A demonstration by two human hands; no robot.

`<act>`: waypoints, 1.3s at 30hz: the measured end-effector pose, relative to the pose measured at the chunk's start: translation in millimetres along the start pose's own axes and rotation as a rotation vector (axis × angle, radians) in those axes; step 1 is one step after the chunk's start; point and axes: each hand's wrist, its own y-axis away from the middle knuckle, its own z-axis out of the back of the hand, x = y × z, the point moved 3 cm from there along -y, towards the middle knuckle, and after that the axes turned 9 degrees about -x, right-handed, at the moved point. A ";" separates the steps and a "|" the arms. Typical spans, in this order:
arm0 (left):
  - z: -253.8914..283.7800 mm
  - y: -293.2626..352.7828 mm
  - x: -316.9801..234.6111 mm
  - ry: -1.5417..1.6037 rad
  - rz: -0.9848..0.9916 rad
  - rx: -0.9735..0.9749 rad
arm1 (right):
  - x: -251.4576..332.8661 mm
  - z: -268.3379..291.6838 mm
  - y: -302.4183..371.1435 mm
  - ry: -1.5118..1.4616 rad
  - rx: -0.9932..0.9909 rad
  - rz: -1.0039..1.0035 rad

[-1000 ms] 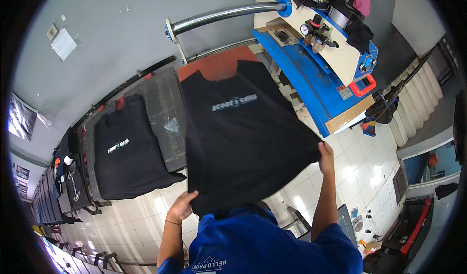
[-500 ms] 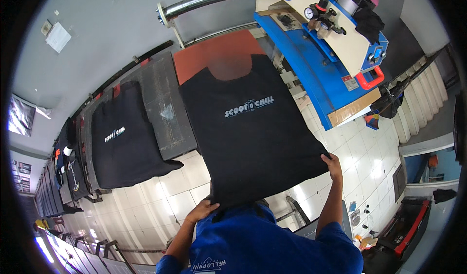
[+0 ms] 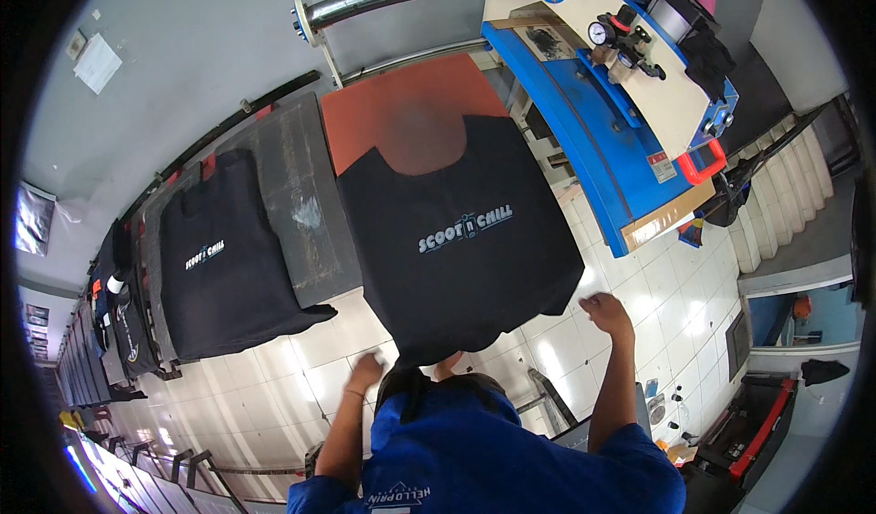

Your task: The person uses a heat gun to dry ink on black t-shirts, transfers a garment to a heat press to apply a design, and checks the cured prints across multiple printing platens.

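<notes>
A black scoop-necked garment [image 3: 465,281] with a light printed design lies over the red-orange pad [image 3: 392,99] of a heat press. Its lower end hangs past the near edge, toward my body. My left hand [image 3: 365,374] is just beside the garment's lower left corner, apart from the cloth; its fingers are smeared and partly turned away. Off the garment's right edge, my right hand [image 3: 610,315] hovers empty with fingers loosely bent and thumb apart.
The press's blue upper plate [image 3: 584,121] is swung out to the right, with a red handle [image 3: 701,162] and a gauge. At left, a second black garment [image 3: 219,258] rests on a dark grey board [image 3: 306,194]. More boards run farther left. A staircase [image 3: 776,185] stands at right.
Both my hands have let go of the garment's lower corners and drawn away from it. The garment has slid slightly toward me, and its lower edge now droops.
</notes>
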 end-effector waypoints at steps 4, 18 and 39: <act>174.3 -133.6 -118.5 0.011 -0.159 -0.607 | 179.6 39.1 -19.4 -0.296 -0.080 0.479; 230.8 -354.0 -244.5 -0.139 -0.561 -0.706 | 355.9 -3.9 -244.7 0.005 -0.670 0.792; 202.4 -229.6 -148.7 0.735 -0.172 -0.321 | 195.8 -29.8 -28.9 0.078 -0.842 0.118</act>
